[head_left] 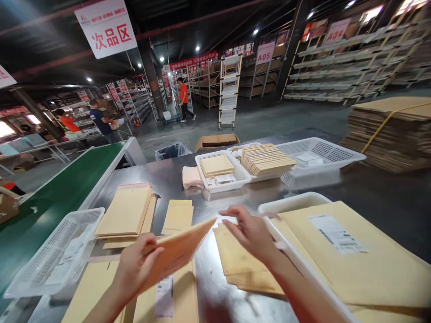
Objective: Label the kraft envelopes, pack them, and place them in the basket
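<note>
A tan paper mailer envelope [183, 251] is held tilted in my left hand [136, 262], fingers wrapped around its near-left edge. My right hand [247, 229] is just beyond the envelope's far-right corner, with thumb and index finger apart and nothing visible between them. Below the right hand lie several tan envelopes [242, 264] on the metal table [215, 291]. Under the held envelope is a larger envelope [185, 291] with a white printed label [164, 296]. A small stack of envelopes [178, 215] lies just beyond it.
Stacked envelopes [126, 211] and a white basket [67, 251] stand at left, beside a green conveyor belt [67, 179]. A white bin [296, 202] with a large labelled mailer [350, 251] stands at right. Farther back are baskets [240, 181] of envelopes. Cardboard [387, 130] is stacked at far right.
</note>
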`<state>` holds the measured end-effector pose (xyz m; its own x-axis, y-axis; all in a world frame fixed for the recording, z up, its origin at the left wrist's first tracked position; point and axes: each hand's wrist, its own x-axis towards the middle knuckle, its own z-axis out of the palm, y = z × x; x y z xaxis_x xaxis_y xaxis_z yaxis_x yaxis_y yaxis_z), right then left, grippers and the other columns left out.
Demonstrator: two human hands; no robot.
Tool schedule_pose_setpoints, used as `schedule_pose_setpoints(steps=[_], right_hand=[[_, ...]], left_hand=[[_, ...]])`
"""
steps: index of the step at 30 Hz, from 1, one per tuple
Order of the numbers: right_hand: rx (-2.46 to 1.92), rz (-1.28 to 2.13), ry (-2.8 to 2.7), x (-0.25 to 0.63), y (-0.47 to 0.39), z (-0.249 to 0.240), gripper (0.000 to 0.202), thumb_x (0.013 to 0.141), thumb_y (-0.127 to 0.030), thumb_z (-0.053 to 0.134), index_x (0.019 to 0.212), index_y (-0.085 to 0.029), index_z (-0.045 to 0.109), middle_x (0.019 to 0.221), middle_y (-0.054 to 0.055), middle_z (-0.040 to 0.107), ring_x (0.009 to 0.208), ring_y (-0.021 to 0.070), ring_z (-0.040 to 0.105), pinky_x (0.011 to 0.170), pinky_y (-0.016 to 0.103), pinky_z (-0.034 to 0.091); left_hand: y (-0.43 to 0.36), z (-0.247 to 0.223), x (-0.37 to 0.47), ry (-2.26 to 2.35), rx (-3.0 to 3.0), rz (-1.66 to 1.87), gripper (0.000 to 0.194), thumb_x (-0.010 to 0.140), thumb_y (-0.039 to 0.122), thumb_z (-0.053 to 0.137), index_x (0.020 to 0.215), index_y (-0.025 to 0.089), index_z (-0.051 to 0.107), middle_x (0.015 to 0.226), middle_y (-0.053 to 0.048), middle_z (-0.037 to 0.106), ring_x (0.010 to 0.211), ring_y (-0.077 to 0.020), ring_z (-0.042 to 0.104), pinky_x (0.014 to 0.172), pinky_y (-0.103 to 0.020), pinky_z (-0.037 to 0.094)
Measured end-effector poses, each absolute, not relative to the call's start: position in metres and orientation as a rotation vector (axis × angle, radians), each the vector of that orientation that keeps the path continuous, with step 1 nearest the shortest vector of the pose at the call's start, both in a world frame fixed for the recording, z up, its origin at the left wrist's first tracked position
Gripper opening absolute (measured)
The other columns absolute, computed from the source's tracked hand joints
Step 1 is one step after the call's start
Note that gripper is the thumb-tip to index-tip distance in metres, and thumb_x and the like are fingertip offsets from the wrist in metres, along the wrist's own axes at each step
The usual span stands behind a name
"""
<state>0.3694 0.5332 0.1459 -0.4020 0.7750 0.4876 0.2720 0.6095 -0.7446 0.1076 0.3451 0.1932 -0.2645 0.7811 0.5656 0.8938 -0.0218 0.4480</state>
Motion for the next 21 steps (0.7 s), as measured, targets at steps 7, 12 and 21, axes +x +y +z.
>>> schedule_pose_setpoints(steps=[7, 12, 21], right_hand=[[-0.233, 0.205, -2.636, 0.327, 0.508, 0.156, 0.024, 0.087, -0.034, 0.06, 0.066, -0.021, 0.061, 0.055, -0.002, 0.064, 0.051, 0.0113, 0.056, 0.049, 0.026, 0.021], [-0.83, 0.193, -2.65, 0.404, 0.553, 0.141, 0.029, 0.087, -0.027, 0.055, 0.061, -0.019, 0.063, 0.056, 0.001, 0.066, 0.052, 0.0129, 0.057, 0.051, 0.025, 0.024], [-0.44, 0.335, -2.488, 0.389, 0.509, 0.155, 0.025, 0.093, -0.032, 0.048, 0.086, -0.021, 0.069, 0.06, 0.001, 0.066, 0.052, 0.0125, 0.057, 0.052, 0.025, 0.033]], left_hand=[[0.356, 0.193, 0.136, -1.629, -2.217, -0.949, 0.011, 0.091, 0.022, 0.051, 0.096, 0.024, 0.062, 0.085, 0.0, 0.077, 0.074, -0.0121, 0.072, 0.068, -0.017, 0.054], [0.328, 0.193, 0.08, -1.959, -1.779, -0.912, 0.023, 0.085, 0.045, 0.06, 0.089, 0.024, 0.065, 0.076, 0.002, 0.077, 0.065, -0.0133, 0.073, 0.057, -0.015, 0.054], [0.381, 0.184, 0.132, -1.793, -2.229, -1.175, 0.026, 0.086, 0.03, 0.06, 0.111, 0.025, 0.06, 0.1, -0.003, 0.076, 0.089, -0.016, 0.072, 0.076, -0.022, 0.057]])
